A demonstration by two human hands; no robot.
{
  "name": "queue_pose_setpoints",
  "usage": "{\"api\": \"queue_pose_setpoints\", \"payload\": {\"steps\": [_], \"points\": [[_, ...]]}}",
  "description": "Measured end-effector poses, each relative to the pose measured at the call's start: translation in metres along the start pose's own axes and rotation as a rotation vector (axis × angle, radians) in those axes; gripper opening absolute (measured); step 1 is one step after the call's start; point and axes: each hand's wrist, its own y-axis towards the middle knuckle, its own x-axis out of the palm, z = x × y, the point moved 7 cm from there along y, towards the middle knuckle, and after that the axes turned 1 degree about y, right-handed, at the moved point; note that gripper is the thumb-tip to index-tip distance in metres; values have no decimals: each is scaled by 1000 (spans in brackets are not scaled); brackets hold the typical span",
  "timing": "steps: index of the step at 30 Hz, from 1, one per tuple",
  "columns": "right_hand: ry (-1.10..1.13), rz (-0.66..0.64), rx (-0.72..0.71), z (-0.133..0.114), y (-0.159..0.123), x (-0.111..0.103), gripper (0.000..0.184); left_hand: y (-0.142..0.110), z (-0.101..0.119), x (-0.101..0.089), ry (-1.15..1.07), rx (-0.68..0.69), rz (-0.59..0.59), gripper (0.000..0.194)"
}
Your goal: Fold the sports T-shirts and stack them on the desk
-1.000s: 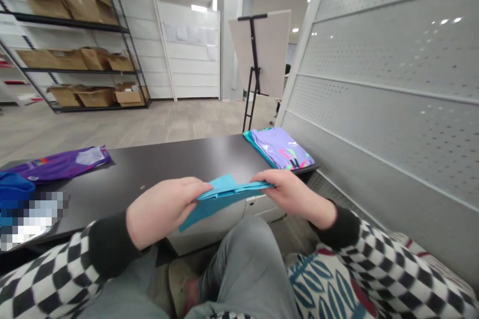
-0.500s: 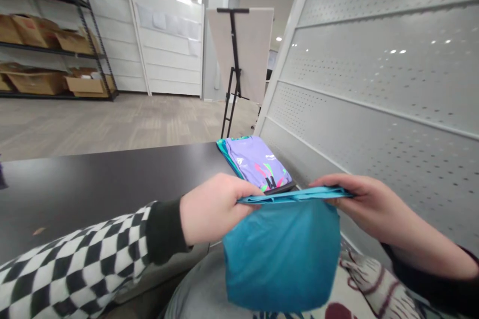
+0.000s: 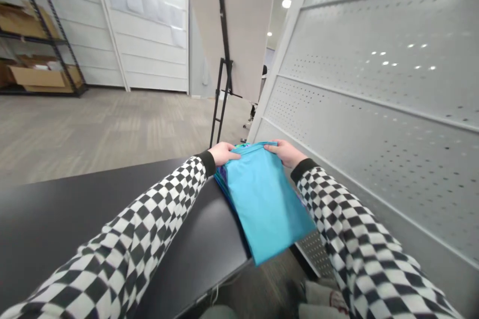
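In the head view, both forearms, in black-and-white checkered sleeves (image 3: 144,219) with black cuffs, reach forward over the far right corner of a dark tabletop (image 3: 93,219). The left hand (image 3: 221,153) grasps the upper left corner of a folded light-blue cloth (image 3: 265,199), its fingers pinched on the edge. The right hand (image 3: 287,152) grips the upper right corner, its fingers closed on the fabric there. The two hands are apart, with the cloth's top edge running between them.

The light-blue cloth slopes down towards the wearer, its lower part reaching out past the tabletop's edge. Beneath it, at its left side, show the purple and darker blue edges of a pile of folded fabric (image 3: 222,174) at the tabletop's corner; how much the cloth rests on the pile is hard to tell.

To the right rises a pale perforated partition (image 3: 366,94). Beyond the tabletop, a white board (image 3: 249,35) leans on a black easel (image 3: 224,25) above the grey-beige floor (image 3: 123,124). Farther left are white wall panels (image 3: 149,55) and a black rack (image 3: 56,47) holding open cardboard boxes (image 3: 39,77)
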Motion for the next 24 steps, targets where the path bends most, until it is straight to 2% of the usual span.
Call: {"api": "queue_pose_setpoints", "payload": {"steps": [3,6,9,12,16,19,21,22,24], "points": [[-52,27,8,10,30,2,44,24,-27,-12,-70,-24,74,13],[-212,92,53,24,57,0,45,42,-41,-31,21,-31,202,11],[-321,149,90,44,78,5,43,54,-46,-47,88,-30,303,11],[-383,196,96,59,87,11,44,58,-47,-55,85,-47,330,12],[-478,247,27,57,92,14,49,53,-51,-66,153,-125,356,17],[-597,239,-67,44,97,22,45,42,-41,-76,374,-79,422,16],[-733,200,-79,35,102,31,41,28,-22,-72,605,10,490,22],[-806,176,-66,32,103,34,41,18,-9,-63,722,77,517,26],[-922,176,-46,24,99,38,49,-1,17,-29,899,270,501,32]]}}
